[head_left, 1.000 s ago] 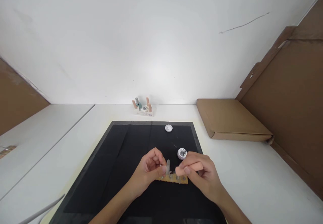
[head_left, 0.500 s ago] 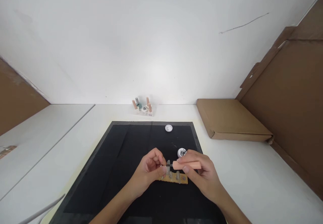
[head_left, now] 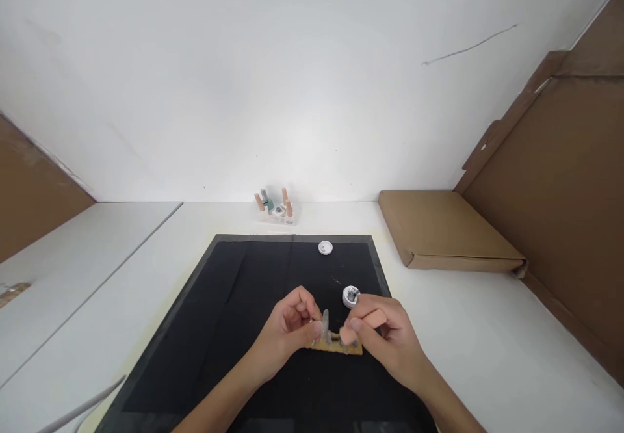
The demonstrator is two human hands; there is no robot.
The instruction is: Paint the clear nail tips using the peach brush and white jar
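Observation:
In my right hand (head_left: 385,329) is a nail polish brush (head_left: 377,318) with a peach cap handle, slanting down to the left. Its tip is close to a yellow strip (head_left: 336,348) that bears several clear, greyish false nails. One false nail (head_left: 325,322) stands upright beside my left thumb. My left hand (head_left: 292,322) is closed in a pinch at the strip's left end; what lies between its fingertips is mostly hidden. Just beyond my right hand sits a small white pot (head_left: 350,298) with silvery stuff in it.
A white lid (head_left: 325,248) lies near the back of the black mat (head_left: 263,277). Against the wall stands a clear holder (head_left: 277,219) with peach- and grey-capped bottles. A flat cardboard box (head_left: 448,228) lies at the right, and a grey cable (head_left: 88,406) at the front left.
My right hand has tilted the brush from level to slanting, and its tip has moved down toward the strip, away from the upright nail. My left hand has stayed put.

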